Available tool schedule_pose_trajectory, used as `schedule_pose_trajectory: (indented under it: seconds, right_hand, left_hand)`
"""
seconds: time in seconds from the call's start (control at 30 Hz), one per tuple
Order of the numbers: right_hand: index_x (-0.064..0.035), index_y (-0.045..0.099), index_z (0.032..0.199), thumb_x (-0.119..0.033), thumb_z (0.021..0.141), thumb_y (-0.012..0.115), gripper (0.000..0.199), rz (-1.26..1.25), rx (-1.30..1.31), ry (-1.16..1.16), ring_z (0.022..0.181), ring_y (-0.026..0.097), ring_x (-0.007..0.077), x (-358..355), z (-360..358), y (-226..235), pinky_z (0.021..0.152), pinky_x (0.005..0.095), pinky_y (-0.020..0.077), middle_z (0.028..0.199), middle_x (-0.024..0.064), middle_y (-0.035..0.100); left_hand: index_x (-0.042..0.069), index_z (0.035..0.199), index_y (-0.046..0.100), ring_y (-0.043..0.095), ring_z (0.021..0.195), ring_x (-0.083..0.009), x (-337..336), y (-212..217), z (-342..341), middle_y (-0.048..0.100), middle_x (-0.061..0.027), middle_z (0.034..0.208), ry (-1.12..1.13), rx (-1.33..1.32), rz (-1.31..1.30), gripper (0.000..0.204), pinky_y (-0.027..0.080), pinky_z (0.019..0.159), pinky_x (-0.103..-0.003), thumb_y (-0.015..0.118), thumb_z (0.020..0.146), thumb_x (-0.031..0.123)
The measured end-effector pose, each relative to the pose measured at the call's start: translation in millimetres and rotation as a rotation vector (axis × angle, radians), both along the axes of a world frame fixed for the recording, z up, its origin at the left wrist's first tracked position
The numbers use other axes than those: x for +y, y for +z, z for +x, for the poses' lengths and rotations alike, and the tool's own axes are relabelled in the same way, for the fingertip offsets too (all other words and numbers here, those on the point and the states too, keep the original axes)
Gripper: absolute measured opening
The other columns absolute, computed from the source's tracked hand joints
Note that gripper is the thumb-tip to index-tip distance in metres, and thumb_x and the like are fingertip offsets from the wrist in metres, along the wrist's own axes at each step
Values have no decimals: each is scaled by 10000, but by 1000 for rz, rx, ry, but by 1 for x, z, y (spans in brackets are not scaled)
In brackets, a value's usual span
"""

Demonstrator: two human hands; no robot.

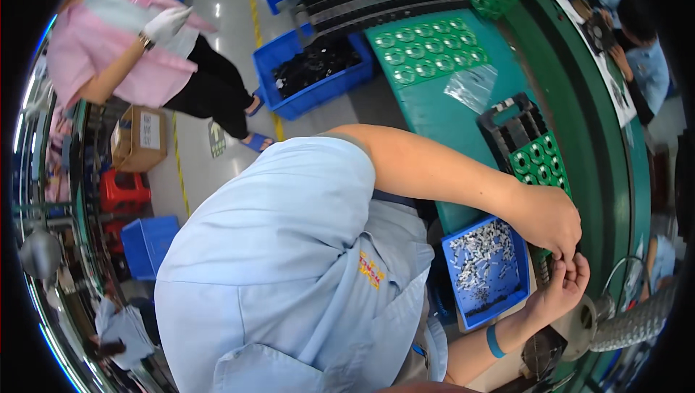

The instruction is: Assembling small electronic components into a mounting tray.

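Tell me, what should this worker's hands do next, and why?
Perhaps dip the wristbanded hand into the blue tray for one piece: many small pale pieces lie loose there, between the forearms. It may not be free, though: its fingertips are close to those of the other hand, and anything pinched there is hidden.

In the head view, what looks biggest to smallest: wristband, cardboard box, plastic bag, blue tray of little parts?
1. Blue tray
2. Cardboard box
3. Plastic bag
4. Wristband
Only as they look here; the box is farther away.
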State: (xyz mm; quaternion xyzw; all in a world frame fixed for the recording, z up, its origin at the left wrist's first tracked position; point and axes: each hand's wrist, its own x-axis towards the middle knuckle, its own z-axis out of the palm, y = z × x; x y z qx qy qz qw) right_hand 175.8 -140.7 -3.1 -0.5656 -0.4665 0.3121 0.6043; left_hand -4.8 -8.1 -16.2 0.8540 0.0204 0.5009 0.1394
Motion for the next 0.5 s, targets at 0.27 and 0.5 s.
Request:
schedule_pose_trajectory:
  seconds: [0.27, 0.5]
  right_hand:
    - [37, 645, 1190, -51, 1021, 649, 191, -55, 9, 333, 942, 674, 190, 8, 18, -14, 913, 282, 550, 1054, 145, 708]
    - [35, 664, 1133, -35, 1015, 624, 143, 32, -29, 255, 913, 673, 195, 2, 17, -21, 869, 321, 578, 1055, 145, 717]
  left_hand:
    - [175, 901, 767, 663, 781, -200, -16, -5, -16, 678, 23, 809, 136, -60, -39, 45, 540, 656, -344, 727, 882, 170]
    - [138, 935, 781, 695, 796, -242, -32, 2, -29, 753, -11, 893, -54, -55, -341, 71, 535, 681, -351, 746, 877, 158]
